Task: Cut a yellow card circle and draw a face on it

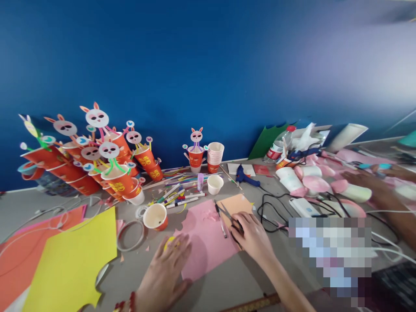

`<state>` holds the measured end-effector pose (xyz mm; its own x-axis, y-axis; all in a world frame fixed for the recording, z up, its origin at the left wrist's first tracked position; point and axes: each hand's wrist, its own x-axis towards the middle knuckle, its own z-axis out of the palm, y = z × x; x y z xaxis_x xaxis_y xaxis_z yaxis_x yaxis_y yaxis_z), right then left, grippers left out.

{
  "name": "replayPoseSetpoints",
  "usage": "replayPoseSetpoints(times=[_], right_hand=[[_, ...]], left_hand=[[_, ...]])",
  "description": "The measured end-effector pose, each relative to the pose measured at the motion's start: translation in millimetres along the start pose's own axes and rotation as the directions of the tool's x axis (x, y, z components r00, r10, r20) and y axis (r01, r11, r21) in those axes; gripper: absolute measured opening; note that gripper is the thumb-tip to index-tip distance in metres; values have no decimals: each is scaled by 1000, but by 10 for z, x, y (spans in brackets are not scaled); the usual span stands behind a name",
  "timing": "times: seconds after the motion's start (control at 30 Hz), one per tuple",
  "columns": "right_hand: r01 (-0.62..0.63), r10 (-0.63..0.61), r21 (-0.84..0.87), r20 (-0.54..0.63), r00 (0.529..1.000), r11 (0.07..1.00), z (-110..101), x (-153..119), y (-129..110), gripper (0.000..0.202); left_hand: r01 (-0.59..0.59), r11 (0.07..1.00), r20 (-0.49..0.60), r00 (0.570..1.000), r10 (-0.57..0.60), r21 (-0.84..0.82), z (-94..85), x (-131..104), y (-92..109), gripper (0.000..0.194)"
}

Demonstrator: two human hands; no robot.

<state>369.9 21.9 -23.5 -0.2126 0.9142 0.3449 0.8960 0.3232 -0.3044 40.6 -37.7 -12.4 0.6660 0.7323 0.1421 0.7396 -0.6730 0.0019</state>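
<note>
My left hand (167, 266) lies flat with its fingers stretched out, at the left edge of a cut pink paper sheet (198, 242). A small yellow piece (168, 244) shows at its fingertips, partly hidden. My right hand (253, 238) has its fingers curled over the dark handles of a pair of scissors (226, 209). The scissors' blades point away to the left, lying over an orange paper sheet (242, 203). Beside the blades, a black-and-white pen (221, 222) and small pink paper scraps (210, 214) rest on the pink sheet.
Red paper cups with rabbit faces (120, 184) stand at left, near yellow paper (71, 260) and a tape roll (130, 236). Markers (188, 201), a white-rimmed cup (156, 216) and a blue glue gun (243, 177) lie behind. Right: black cable (268, 212), another person's hand (360, 184).
</note>
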Motion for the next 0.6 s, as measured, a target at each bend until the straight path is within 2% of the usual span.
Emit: replayPoseSetpoints(times=[0.07, 0.1, 0.3, 0.5, 0.6], right_hand=[[1, 0, -33, 27, 1000, 999, -15, 53, -12, 17], [0, 1, -46, 39, 999, 999, -27, 78, -8, 17], [-8, 14, -103, 61, 998, 995, -57, 150, 60, 19], [-13, 23, -127, 71, 997, 992, -4, 192, 102, 23], [-3, 6, -39, 54, 999, 999, -98, 238, 101, 20]], left_hand=[[-108, 994, 84, 990, 111, -33, -18, 62, 46, 79], [-126, 991, 116, 985, 130, -41, -16, 77, 41, 81], [-18, 999, 179, 984, 23, -28, 63, 11, -141, 76], [32, 999, 92, 995, -31, -11, 135, -44, -141, 74], [53, 999, 1, 999, -53, 1, 156, -74, -160, 70]])
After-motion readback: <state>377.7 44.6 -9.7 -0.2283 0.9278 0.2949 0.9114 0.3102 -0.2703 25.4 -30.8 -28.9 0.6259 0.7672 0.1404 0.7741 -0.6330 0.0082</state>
